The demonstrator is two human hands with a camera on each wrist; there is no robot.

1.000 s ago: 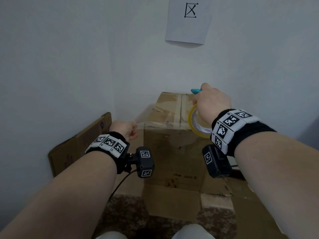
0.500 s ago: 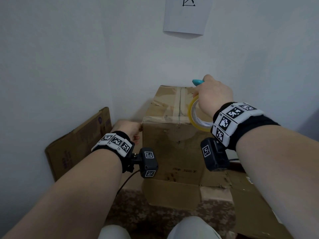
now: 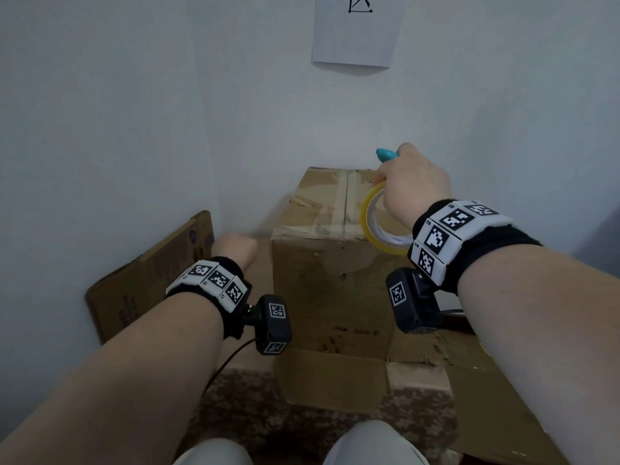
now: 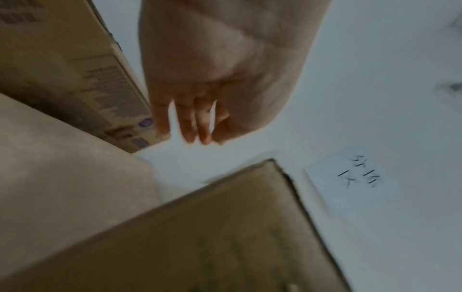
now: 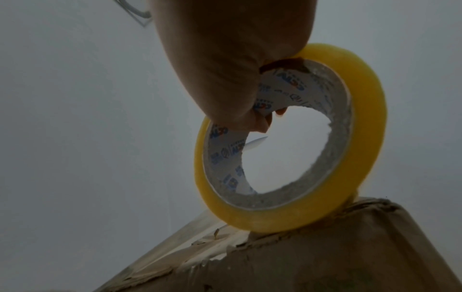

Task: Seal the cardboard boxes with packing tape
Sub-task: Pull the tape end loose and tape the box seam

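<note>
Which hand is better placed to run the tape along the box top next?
Right. The right hand already grips the tape roll, which touches the top near edge of the cardboard box. The left hand holds nothing, down beside the box's left side.

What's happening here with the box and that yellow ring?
A person is taping a cardboard box shut. Their right hand grips a yellow roll of packing tape, fingers hooked through its core, holding it just above the box's top near edge; something teal pokes out of the same hand. A clear strip of tape lies on the box top beside the roll. The left hand holds nothing, fingers loose, at the box's left side. A flattened carton leans against the wall.
</note>
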